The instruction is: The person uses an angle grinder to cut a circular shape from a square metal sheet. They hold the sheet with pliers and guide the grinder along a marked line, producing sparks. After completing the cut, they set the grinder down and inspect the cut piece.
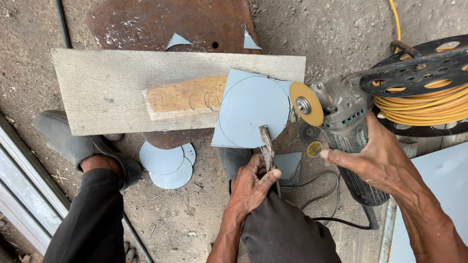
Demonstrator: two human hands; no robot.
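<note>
Head view: left hand (251,182) fingers closed on pliers (267,148) clamping metal sheet (251,109); right hand (370,156) fingers wrapped around angle grinder (343,122).

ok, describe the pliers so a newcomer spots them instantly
Start at the grey wooden board lying across the dirt. At its right end a pale metal sheet overhangs; the pliers clamp its lower edge, gripped by the left hand. Slim, rusty, unlike the bulky grinder beside.

Left hand (251,182) fisted; right hand (375,158) apparently gripping.
</note>
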